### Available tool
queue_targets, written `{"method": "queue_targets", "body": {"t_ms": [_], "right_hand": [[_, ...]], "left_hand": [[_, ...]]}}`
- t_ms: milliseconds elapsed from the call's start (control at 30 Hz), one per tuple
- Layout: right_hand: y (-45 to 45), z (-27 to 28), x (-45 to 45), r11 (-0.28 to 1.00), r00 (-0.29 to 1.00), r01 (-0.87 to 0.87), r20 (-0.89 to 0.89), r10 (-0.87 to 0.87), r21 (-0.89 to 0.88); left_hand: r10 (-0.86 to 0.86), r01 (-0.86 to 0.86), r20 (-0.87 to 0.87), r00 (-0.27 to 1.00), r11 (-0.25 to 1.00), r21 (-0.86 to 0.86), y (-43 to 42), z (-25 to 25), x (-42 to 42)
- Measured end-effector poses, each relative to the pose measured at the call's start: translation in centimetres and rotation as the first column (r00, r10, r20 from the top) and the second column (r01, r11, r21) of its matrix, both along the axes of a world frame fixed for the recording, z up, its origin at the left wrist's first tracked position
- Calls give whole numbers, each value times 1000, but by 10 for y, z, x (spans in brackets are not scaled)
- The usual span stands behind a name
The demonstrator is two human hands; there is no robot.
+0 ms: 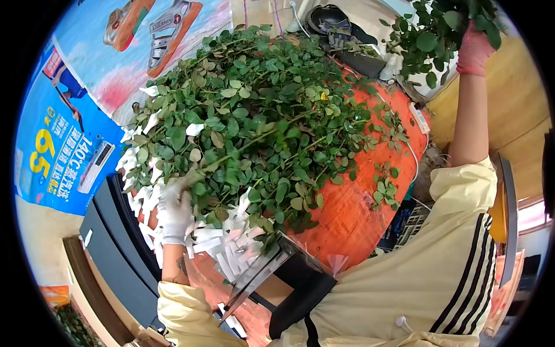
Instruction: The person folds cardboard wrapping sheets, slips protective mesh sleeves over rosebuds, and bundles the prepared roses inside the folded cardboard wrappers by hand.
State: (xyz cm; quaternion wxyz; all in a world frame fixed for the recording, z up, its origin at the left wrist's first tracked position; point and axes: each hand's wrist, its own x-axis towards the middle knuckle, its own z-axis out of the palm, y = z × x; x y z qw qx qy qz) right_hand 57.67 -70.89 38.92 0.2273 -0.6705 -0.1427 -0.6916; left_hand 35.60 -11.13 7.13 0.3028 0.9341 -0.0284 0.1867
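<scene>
In the head view, the left hand (175, 213) pinches a blurred stem (228, 157), with the leafy heap (283, 104) just beyond and white wraps (231, 234) beside it; the right hand (476, 51), well apart, clasps a leafy bunch (427, 41).

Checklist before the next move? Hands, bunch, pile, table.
1. Left hand and right hand gloved: ok.
2. Right hand gripping the leafy bunch: ok.
3. Left hand holding a stem: cannot tell, motion blur.
4. Leafy pile sorted: not ok, stems criss-cross.
5. Table free of loose sprigs: not ok, some lie right of the pile.
</scene>
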Motion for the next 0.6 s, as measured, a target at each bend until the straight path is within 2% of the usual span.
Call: {"method": "queue_targets", "body": {"t_ms": [33,100,167,233,300,367,400,500,533,600], "right_hand": [[10,-5,-5,999,999,-46,-14,46,-7],[28,-17,-14,991,989,-136,-59,134,-23],[44,-35,-19,972,965,-233,-130,228,-22],[62,-54,-21,942,919,-337,-218,327,-7],[77,-72,-22,908,859,-418,-320,400,13],[86,-89,-19,888,807,-460,-408,427,20],[89,-93,-15,882,784,-471,-445,433,29],[91,-100,-9,897,803,-435,-486,345,-81],[89,-101,-7,913,818,-381,-514,259,-146],[84,-104,-7,923,827,-322,-538,165,-210]], "left_hand": [[9,-9,-76,997,1000,6,-13,3,-7],[-67,71,-46,997,993,99,-29,-17,-13],[-193,205,-193,962,978,45,-43,-40,-17],[-157,280,-558,815,949,142,-67,-26,-14],[-55,194,-492,869,952,236,-86,-28,-12],[-83,210,-452,888,948,238,-100,-35,-11],[-33,223,-516,856,924,311,-109,-35,-9],[-33,211,-529,848,936,280,-116,-44,-7],[-34,215,-531,847,935,283,-114,-44,-8],[-80,275,-480,874,895,351,-110,-41,-9]]}}
